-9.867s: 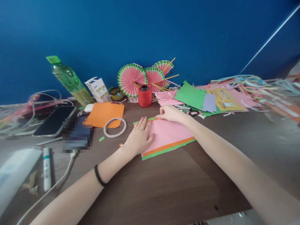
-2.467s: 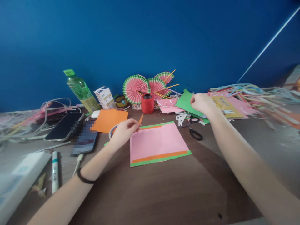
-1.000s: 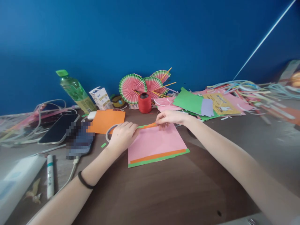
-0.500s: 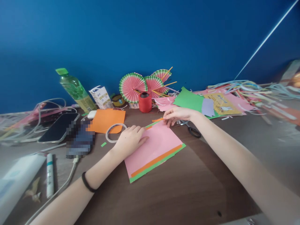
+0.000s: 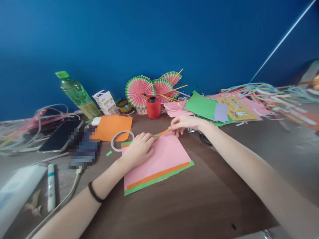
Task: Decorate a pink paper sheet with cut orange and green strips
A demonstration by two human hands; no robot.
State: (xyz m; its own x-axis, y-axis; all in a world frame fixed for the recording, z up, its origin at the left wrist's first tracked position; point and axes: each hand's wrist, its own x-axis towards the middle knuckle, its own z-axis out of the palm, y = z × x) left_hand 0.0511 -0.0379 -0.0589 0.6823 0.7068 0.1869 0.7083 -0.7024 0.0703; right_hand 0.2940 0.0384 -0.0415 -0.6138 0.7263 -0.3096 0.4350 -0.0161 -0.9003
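A pink sheet of paper [image 5: 165, 154] lies on the brown table, with an orange strip [image 5: 159, 174] and a green strip [image 5: 154, 184] along its near edge. Its far edge also shows green and orange. My left hand [image 5: 139, 147] rests flat on the sheet, fingertips at the far edge by an orange paper strip [image 5: 164, 132]. The right end of that strip is pinched between the fingers of my right hand [image 5: 181, 125], at the sheet's far right corner. Scissors [image 5: 205, 139] lie partly hidden behind my right wrist.
A tape roll [image 5: 112, 142] and orange paper [image 5: 114, 126] lie left of the sheet. Behind stand a red thread spool [image 5: 153, 109], folded paper fans [image 5: 140, 91], a carton [image 5: 106, 102] and a green bottle [image 5: 77, 94]. Green paper [image 5: 200, 106] sits at the back right.
The pink sheet has turned slightly and its near edge has shifted left. My right hand has drawn the orange strip down along the far edge, and my left fingertips have moved up to it.
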